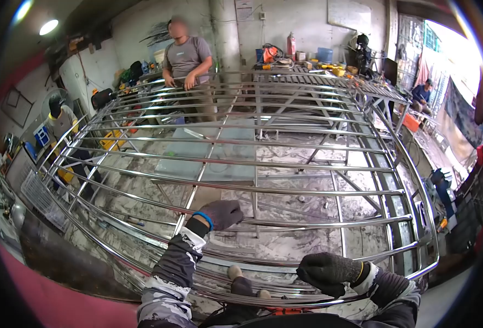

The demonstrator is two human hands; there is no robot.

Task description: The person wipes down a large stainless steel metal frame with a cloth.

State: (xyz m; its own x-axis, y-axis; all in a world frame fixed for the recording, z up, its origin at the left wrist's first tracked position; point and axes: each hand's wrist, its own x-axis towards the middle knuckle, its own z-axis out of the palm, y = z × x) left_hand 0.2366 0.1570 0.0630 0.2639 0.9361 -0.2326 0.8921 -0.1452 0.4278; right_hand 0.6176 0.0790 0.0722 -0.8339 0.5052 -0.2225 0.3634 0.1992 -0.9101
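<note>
A large frame of shiny metal tubes (329, 165) spreads out in front of me, with long parallel rails and rounded corners. My left hand (222, 215), in a dark glove with a blue band at the wrist, is closed over one of the cross rails near the middle. Nearer to me and to the right, my right hand (329, 273), in a dark knit glove, is curled into a fist over the metal tube (389, 252) closest to the front edge. The undersides of both hands are hidden.
Across the frame stands a person (189, 57) in a grey shirt; another person (64, 117) with a dark face covering is at the left. A slatted workbench (318, 81) with tools runs along the back. A grey sheet (208, 153) lies beneath the rails. Someone sits (420, 95) far right.
</note>
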